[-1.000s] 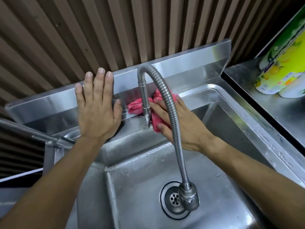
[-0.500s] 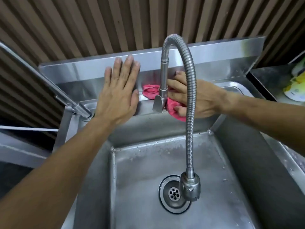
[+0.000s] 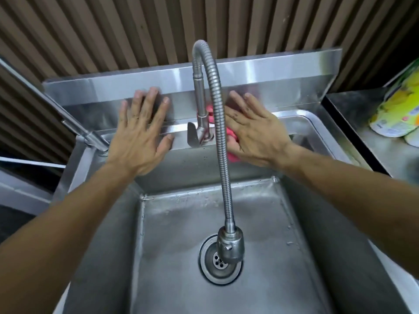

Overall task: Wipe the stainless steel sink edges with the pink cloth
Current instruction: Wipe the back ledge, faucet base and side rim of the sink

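Observation:
The stainless steel sink (image 3: 301, 118) fills the view, with a raised back splash behind its rear edge. My right hand (image 3: 256, 134) lies flat, fingers spread, pressing the pink cloth (image 3: 232, 152) onto the rear edge just right of the tap base. Most of the cloth is hidden under the hand; a bit shows behind the hose. My left hand (image 3: 141, 137) rests flat and open on the rear edge and back splash, left of the tap, holding nothing.
A flexible steel tap hose (image 3: 223, 143) arches from the tap base (image 3: 201, 132) down over the drain (image 3: 218, 260). A steel pipe (image 3: 74, 123) slants in at left. Green and yellow packaging (image 3: 399, 109) sits on the steel counter at right.
My right hand has slid the pink cloth rightward, away from the tap base, and its fingers have flattened out. The left hand stays pressed on the rear edge. The view shifted slightly.

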A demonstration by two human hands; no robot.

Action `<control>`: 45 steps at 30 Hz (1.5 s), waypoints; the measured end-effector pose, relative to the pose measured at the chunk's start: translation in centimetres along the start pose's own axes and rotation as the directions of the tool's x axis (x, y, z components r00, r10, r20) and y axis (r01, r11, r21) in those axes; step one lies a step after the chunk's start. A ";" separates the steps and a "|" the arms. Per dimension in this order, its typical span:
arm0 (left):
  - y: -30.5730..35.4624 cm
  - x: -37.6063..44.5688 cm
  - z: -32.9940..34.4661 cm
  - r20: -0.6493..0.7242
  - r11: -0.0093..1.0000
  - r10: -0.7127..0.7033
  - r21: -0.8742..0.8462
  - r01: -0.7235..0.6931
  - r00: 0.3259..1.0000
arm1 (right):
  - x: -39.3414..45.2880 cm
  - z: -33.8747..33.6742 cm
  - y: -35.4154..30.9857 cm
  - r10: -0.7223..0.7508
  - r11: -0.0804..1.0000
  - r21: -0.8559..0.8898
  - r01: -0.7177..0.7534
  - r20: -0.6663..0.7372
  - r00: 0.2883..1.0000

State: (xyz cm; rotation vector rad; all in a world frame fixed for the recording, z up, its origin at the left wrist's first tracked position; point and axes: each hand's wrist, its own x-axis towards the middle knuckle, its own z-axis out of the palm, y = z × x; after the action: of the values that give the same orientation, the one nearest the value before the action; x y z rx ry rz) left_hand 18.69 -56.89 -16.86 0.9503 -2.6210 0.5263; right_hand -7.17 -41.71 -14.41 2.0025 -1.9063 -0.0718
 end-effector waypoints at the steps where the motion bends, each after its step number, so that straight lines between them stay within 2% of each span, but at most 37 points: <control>1: -0.1 0.4 -0.5 0.004 1.000 0.023 0.006 -0.023 1.000 | -0.6 0.5 -0.4 0.111 0.994 0.011 -0.111 0.027 0.993; 4: -0.7 1.7 -1.6 -0.001 0.996 0.087 0.027 -0.087 0.996 | -0.6 0.2 -3.2 0.388 0.915 0.092 -0.392 0.057 0.920; 6: -1.0 2.4 -2.0 -0.025 0.992 0.120 0.039 -0.119 0.992 | 0.1 -0.3 -4.3 0.507 0.840 0.144 -0.523 0.134 0.851; 7: -1.1 2.7 -2.1 -0.043 0.988 0.149 0.044 -0.147 0.988 | 0.0 -0.3 -4.8 0.507 0.828 0.190 -0.527 0.146 0.850; 9: -1.2 3.3 -1.9 -0.074 0.970 0.239 0.066 -0.234 0.968 | -0.4 0.0 -5.1 0.423 0.849 0.294 -0.438 0.118 0.899; 12: -1.3 4.7 -1.4 -0.101 0.936 0.349 0.087 -0.341 0.932 | -0.7 0.8 -3.8 0.329 0.891 0.310 -0.333 0.066 0.942; 15: -1.1 6.1 -1.4 -0.110 0.926 0.376 0.092 -0.367 0.920 | -1.7 1.7 -1.7 0.382 0.877 0.305 -0.372 0.027 0.924; 17: -0.9 7.3 -1.9 -0.111 0.916 0.395 0.120 -0.382 0.912 | -2.7 2.1 -0.4 0.496 0.833 0.268 -0.485 0.029 0.868; 21: -0.6 10.4 -3.3 -0.114 0.857 0.513 0.135 -0.498 0.851 | -1.2 1.7 -2.3 0.733 0.648 0.224 -0.728 0.080 0.676; 23: -0.9 11.2 -3.4 -0.118 0.827 0.560 0.147 -0.543 0.820 | 0.5 1.3 -4.3 0.754 0.597 0.283 -0.751 0.121 0.645; 24: -0.9 11.4 -3.1 -0.133 0.816 0.575 0.162 -0.554 0.807 | 0.9 1.1 -5.0 0.735 0.602 0.314 -0.734 0.141 0.663; 26: -0.9 11.3 -2.7 -0.195 0.807 0.590 0.188 -0.560 0.784 | 0.7 0.7 -5.8 0.645 0.662 0.375 -0.649 0.157 0.748; 29: -0.7 11.1 -2.2 -0.271 0.793 0.610 0.211 -0.572 0.745 | -0.4 0.7 -5.1 0.397 0.798 0.448 -0.404 0.114 0.911; 31: -0.8 11.2 -2.0 -0.283 0.783 0.622 0.232 -0.577 0.730 | -0.7 1.1 -4.0 0.279 0.860 0.423 -0.287 0.082 0.957; 32: -0.9 11.2 -1.9 -0.283 0.781 0.625 0.239 -0.578 0.728 | -0.8 1.5 -3.3 0.280 0.868 0.407 -0.285 0.075 0.957; 34: -0.9 11.3 -1.8 -0.270 0.781 0.624 0.228 -0.581 0.733 | -1.0 2.2 -2.0 0.374 0.843 0.384 -0.376 0.085 0.924; 36: -0.9 11.2 -1.8 -0.268 0.784 0.620 0.225 -0.578 0.737 | -1.6 2.5 -1.4 0.511 0.782 0.361 -0.508 0.095 0.854; 38: -1.0 11.2 -1.7 -0.267 0.793 0.609 0.233 -0.563 0.747 | -1.5 2.7 -1.3 0.663 0.676 0.322 -0.663 0.127 0.738; 40: -1.0 11.3 -1.6 -0.260 0.797 0.602 0.241 -0.554 0.755 | -0.3 2.4 -2.1 0.790 0.523 0.311 -0.794 0.174 0.588; 42: -1.2 11.3 -1.5 -0.253 0.801 0.596 0.252 -0.543 0.762 | 1.3 1.8 -3.3 0.853 0.407 0.332 -0.851 0.194 0.484; 43: -1.2 11.3 -1.5 -0.246 0.802 0.595 0.252 -0.542 0.766 | 1.9 1.4 -4.0 0.857 0.380 0.370 -0.848 0.204 0.473; 44: -1.1 11.4 -1.5 -0.240 0.800 0.597 0.254 -0.544 0.766 | 2.2 1.0 -4.7 0.837 0.380 0.421 -0.824 0.223 0.500; 45: -1.1 11.5 -1.5 -0.242 0.799 0.598 0.259 -0.544 0.764 | 2.1 0.8 -5.4 0.786 0.423 0.472 -0.773 0.233 0.572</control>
State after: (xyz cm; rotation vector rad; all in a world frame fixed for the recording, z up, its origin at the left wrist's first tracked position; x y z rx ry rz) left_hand 11.21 -63.27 -10.69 0.0418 -2.5562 0.9756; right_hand -2.08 -43.83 -16.29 1.0748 -2.8741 0.8208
